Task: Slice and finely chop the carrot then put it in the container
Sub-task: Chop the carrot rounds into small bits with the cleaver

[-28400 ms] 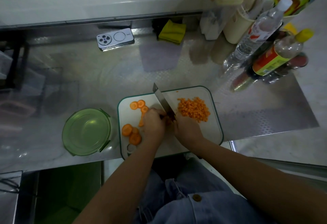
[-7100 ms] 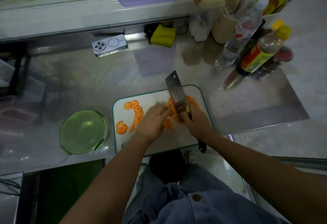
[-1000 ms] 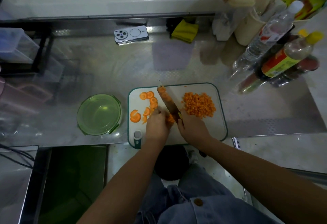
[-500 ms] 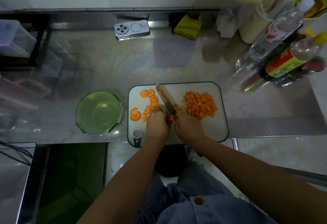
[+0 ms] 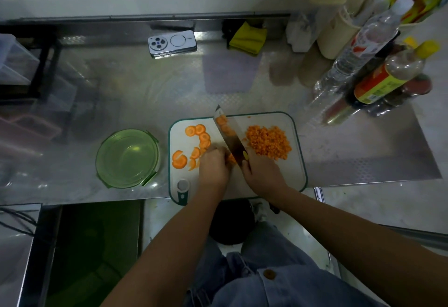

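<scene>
On the counter (image 5: 121, 88) sits a white board (image 5: 291, 175). The right hand (image 5: 263, 175) grips the knife (image 5: 230, 134), fingers wrapped round its handle, blade slanting across the board. The left hand (image 5: 214, 167), fingers curled, pins carrot pieces (image 5: 231, 158) against the blade. Round slices (image 5: 201, 137) lie left of the knife and a chopped pile (image 5: 268, 141) lies to its right. The green container (image 5: 109, 141) stands just left of the board. Far back lie a phone (image 5: 172, 43) and a yellow cloth (image 5: 247, 37); bottles (image 5: 388, 78) crowd the right.
</scene>
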Demonstrator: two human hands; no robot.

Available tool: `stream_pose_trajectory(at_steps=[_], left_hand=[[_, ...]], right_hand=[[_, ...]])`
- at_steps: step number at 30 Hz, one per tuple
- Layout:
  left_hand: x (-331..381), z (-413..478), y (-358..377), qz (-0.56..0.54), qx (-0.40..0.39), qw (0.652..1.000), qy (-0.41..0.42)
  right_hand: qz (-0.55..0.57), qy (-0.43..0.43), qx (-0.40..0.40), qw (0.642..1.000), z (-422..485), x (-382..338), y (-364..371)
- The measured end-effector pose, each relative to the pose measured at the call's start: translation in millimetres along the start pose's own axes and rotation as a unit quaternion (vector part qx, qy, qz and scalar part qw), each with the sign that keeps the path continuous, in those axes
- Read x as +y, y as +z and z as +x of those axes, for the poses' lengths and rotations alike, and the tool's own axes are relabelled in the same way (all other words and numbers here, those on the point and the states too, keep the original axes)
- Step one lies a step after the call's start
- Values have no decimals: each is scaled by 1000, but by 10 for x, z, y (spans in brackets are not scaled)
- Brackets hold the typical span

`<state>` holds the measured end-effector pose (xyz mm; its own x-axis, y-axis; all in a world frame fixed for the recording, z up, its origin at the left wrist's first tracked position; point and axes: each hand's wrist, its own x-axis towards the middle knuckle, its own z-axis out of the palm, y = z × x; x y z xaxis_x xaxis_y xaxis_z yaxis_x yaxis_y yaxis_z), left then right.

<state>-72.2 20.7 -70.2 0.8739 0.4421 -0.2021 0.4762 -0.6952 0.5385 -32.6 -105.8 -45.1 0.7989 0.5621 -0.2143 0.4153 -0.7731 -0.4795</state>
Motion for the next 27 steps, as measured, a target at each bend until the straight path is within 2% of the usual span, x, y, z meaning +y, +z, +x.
stream_pose_trajectory(at_steps=[8, 16, 27], left_hand=[[-27, 44, 45, 11, -1, 1000, -22], [-53, 28, 72, 31, 3, 999, -34], [-80, 21, -25, 12, -14, 1000, 0]], right_hand=[[-8, 15, -33, 999, 47, -69, 50], [0, 7, -20, 1000, 36, -68, 83], [-2, 15, -5, 1000, 79, -105, 164]])
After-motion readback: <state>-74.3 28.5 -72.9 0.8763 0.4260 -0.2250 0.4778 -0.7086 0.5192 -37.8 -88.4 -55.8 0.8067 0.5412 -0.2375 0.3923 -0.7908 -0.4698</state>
